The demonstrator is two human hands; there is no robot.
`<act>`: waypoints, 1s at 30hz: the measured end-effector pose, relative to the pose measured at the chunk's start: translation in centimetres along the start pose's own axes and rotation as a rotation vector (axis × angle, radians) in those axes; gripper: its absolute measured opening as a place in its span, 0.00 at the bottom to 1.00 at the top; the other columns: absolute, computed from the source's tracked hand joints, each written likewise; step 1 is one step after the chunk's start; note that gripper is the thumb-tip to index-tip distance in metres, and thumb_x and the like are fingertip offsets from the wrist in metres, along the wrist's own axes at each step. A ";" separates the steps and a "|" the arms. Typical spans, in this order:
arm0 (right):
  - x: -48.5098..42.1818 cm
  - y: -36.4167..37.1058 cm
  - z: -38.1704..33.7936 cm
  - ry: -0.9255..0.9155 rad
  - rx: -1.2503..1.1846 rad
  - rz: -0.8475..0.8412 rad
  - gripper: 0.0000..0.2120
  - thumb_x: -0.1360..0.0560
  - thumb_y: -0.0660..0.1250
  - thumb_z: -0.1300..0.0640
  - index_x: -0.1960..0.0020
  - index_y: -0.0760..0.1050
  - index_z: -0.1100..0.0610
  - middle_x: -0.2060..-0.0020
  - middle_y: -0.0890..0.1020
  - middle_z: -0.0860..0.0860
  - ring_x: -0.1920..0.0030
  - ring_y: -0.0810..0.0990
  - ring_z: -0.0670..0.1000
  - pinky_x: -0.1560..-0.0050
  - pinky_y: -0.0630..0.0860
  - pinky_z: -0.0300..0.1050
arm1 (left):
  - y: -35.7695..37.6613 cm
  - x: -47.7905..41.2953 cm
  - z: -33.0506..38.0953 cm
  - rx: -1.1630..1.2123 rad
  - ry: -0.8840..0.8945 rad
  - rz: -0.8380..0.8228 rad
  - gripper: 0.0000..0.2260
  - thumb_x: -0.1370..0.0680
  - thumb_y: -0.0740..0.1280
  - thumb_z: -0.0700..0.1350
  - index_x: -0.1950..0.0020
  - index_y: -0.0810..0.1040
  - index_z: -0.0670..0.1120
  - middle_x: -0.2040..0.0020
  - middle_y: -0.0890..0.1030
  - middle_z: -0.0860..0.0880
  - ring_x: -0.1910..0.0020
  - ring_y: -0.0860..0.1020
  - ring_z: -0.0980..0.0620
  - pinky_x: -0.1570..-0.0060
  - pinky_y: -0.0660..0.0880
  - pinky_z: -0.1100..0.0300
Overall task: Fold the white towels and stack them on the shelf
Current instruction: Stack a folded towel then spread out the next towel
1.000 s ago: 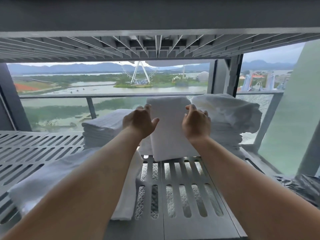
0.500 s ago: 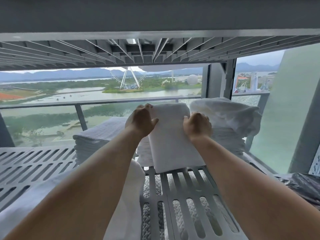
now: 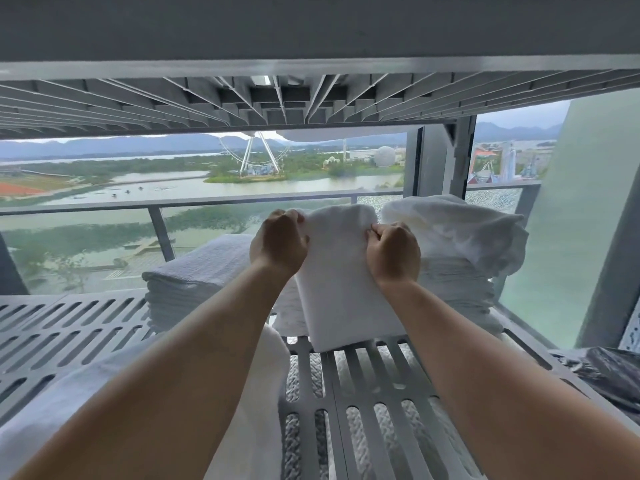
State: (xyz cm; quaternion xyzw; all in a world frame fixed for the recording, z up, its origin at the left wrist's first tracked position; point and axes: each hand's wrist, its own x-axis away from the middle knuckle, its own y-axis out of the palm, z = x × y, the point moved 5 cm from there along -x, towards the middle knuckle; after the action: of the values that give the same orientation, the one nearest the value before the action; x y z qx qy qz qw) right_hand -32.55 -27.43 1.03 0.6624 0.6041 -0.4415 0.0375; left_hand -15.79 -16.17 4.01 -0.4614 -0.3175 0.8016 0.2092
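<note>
A folded white towel (image 3: 341, 282) stands tilted on the grey slatted shelf (image 3: 374, 386), its lower edge on the slats and its top leaning away from me. My left hand (image 3: 278, 245) grips its upper left corner and my right hand (image 3: 393, 252) grips its upper right edge, fingers curled into the cloth. A neat stack of folded towels (image 3: 197, 275) sits to the left of it. A taller stack topped by a crumpled towel (image 3: 453, 233) stands to the right.
Another white towel (image 3: 256, 403) hangs over the shelf front under my left forearm. The upper shelf (image 3: 311, 98) hangs low overhead. A dark plastic bag (image 3: 609, 372) lies at the right edge. Glass and a railing (image 3: 159, 204) close the back.
Both hands have closed tighter on the towel's top edge, and the towel has been pushed a little farther back between the two stacks. My view has tilted down slightly.
</note>
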 end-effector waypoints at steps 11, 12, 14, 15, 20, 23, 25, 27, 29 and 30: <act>2.5 -3.6 -1.5 -0.080 -0.187 0.044 0.13 0.20 0.62 0.54 0.43 0.84 0.56 0.52 0.82 0.55 0.48 0.79 0.58 0.45 0.75 0.49 | -2.7 4.7 1.5 -0.043 -0.121 0.270 0.11 0.21 0.61 0.46 0.43 0.82 0.49 0.42 0.79 0.47 0.46 0.79 0.42 0.56 0.70 0.56; 2.9 -3.9 -1.6 -0.095 -0.204 0.047 0.13 0.20 0.63 0.53 0.42 0.84 0.55 0.52 0.82 0.54 0.48 0.79 0.58 0.46 0.75 0.49 | -2.9 5.1 1.6 -0.044 -0.132 0.274 0.12 0.21 0.62 0.46 0.43 0.82 0.50 0.42 0.80 0.47 0.46 0.79 0.43 0.56 0.69 0.57; 3.8 -4.6 -2.1 -0.137 -0.229 0.056 0.13 0.20 0.63 0.53 0.41 0.83 0.54 0.52 0.83 0.53 0.49 0.80 0.57 0.47 0.76 0.49 | -3.3 5.8 1.5 -0.044 -0.148 0.275 0.12 0.21 0.62 0.45 0.44 0.83 0.51 0.43 0.81 0.48 0.46 0.80 0.43 0.56 0.69 0.57; 4.2 -4.9 -2.2 -0.154 -0.233 0.060 0.13 0.20 0.63 0.53 0.41 0.83 0.54 0.52 0.84 0.53 0.49 0.80 0.57 0.48 0.75 0.48 | -3.4 6.1 1.5 -0.050 -0.153 0.273 0.11 0.21 0.63 0.46 0.44 0.83 0.52 0.44 0.81 0.48 0.46 0.80 0.43 0.56 0.69 0.57; 5.6 -6.6 -2.7 -0.167 -0.211 0.051 0.14 0.20 0.62 0.52 0.42 0.83 0.52 0.51 0.86 0.54 0.50 0.82 0.57 0.53 0.73 0.45 | -5.0 7.9 2.2 -0.074 -0.147 0.292 0.10 0.20 0.63 0.47 0.46 0.83 0.54 0.47 0.82 0.48 0.48 0.80 0.44 0.58 0.68 0.57; 6.4 -8.2 -3.4 -0.168 -0.174 0.061 0.13 0.20 0.62 0.51 0.42 0.83 0.52 0.52 0.86 0.55 0.52 0.82 0.58 0.55 0.73 0.45 | -6.4 9.0 2.7 -0.073 -0.124 0.309 0.09 0.20 0.63 0.49 0.47 0.83 0.55 0.49 0.82 0.49 0.49 0.80 0.44 0.59 0.68 0.57; 7.1 -9.3 -4.1 -0.179 -0.158 0.072 0.14 0.20 0.61 0.51 0.42 0.83 0.52 0.52 0.86 0.54 0.52 0.83 0.58 0.54 0.75 0.45 | -7.4 9.6 2.9 -0.054 -0.123 0.313 0.09 0.21 0.63 0.50 0.49 0.83 0.56 0.50 0.83 0.50 0.50 0.80 0.45 0.60 0.67 0.57; 7.8 -10.3 -4.9 -0.177 -0.147 0.088 0.14 0.19 0.61 0.51 0.40 0.83 0.52 0.51 0.86 0.54 0.52 0.83 0.57 0.53 0.75 0.45 | -8.5 10.3 3.0 -0.038 -0.122 0.308 0.09 0.21 0.63 0.50 0.50 0.83 0.57 0.52 0.83 0.51 0.51 0.80 0.45 0.60 0.67 0.58; 8.8 -11.3 -5.8 -0.170 -0.142 0.102 0.15 0.19 0.61 0.51 0.40 0.82 0.51 0.51 0.86 0.54 0.51 0.83 0.57 0.53 0.75 0.45 | -9.5 11.0 3.1 -0.018 -0.118 0.295 0.09 0.21 0.63 0.51 0.50 0.83 0.57 0.53 0.84 0.52 0.52 0.80 0.46 0.60 0.67 0.58; 9.4 -11.8 -6.1 -0.166 -0.141 0.107 0.14 0.19 0.61 0.51 0.39 0.82 0.51 0.51 0.86 0.54 0.51 0.83 0.57 0.53 0.75 0.45 | -10.0 11.4 3.2 -0.010 -0.117 0.286 0.09 0.21 0.63 0.51 0.50 0.83 0.57 0.54 0.84 0.52 0.52 0.80 0.46 0.61 0.67 0.58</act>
State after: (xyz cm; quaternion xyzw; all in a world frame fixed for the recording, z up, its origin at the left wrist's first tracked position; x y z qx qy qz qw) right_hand -40.21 -13.48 4.56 0.6505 0.5923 -0.4487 0.1571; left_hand -23.74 -2.93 5.33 -0.4553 -0.2644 0.8472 0.0718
